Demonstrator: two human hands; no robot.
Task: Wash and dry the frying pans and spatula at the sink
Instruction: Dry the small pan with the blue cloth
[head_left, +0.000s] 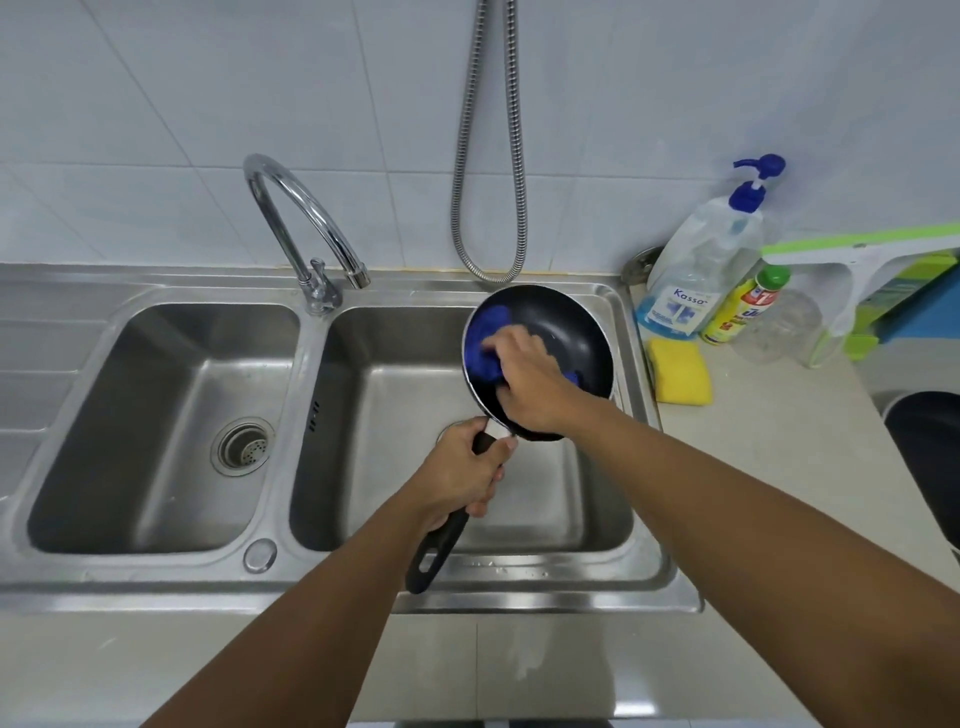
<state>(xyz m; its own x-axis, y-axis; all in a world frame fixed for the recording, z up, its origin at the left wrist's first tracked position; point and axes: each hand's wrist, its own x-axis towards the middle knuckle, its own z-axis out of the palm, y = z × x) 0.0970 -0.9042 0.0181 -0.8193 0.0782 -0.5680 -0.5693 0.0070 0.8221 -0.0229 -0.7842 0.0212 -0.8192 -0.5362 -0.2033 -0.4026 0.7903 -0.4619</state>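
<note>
A small black frying pan (563, 325) is held tilted above the right basin of the steel sink (644, 566). My left hand (460, 475) grips its black handle just below the pan. My right hand (530, 382) lies inside the pan, holding a bunched blue cloth (485, 338) against the pan's dark inner surface. A second dark pan (930, 457) shows partly at the right edge of the counter. No spatula is in view.
A curved chrome tap (306, 228) stands between the two basins, and a metal hose (491, 156) hangs on the tiled wall. On the right counter are a yellow sponge (680, 371), a pump soap bottle (701, 260), a yellow detergent bottle (745, 306) and a green-white squeegee (857, 260).
</note>
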